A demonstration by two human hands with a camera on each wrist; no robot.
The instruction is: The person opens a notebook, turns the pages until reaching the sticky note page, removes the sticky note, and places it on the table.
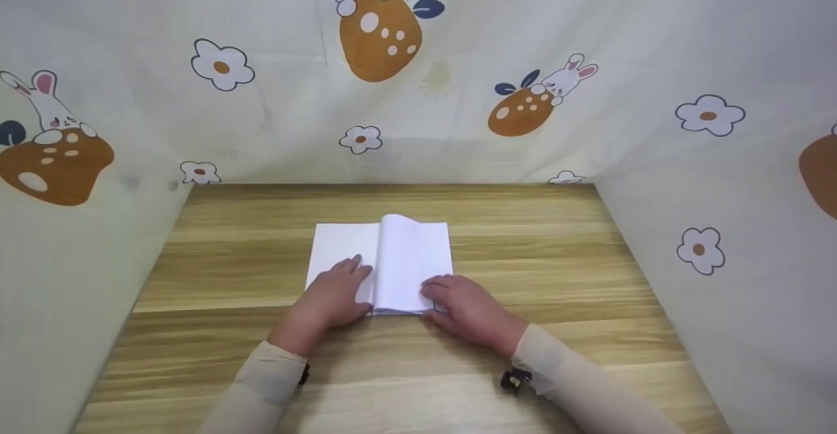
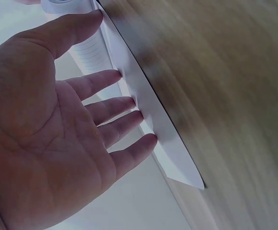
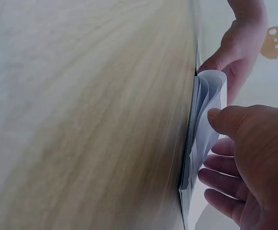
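Note:
An open notebook with white pages lies on the wooden table. Its right-hand page is turned over and bulges up in a curve near the spine. My left hand rests on the left page beside the fold, its fingers extended; the left wrist view shows those fingertips touching the paper. On the right page lies my right hand, close to the outer lower corner. In the right wrist view its fingers stretch over the page and the thumb touches near the edge of the curved sheets.
The wooden table extends around the notebook on every side. Pale cloth walls printed with rabbits and flowers enclose its back, left and right. A dark strap piece sits at the right wrist.

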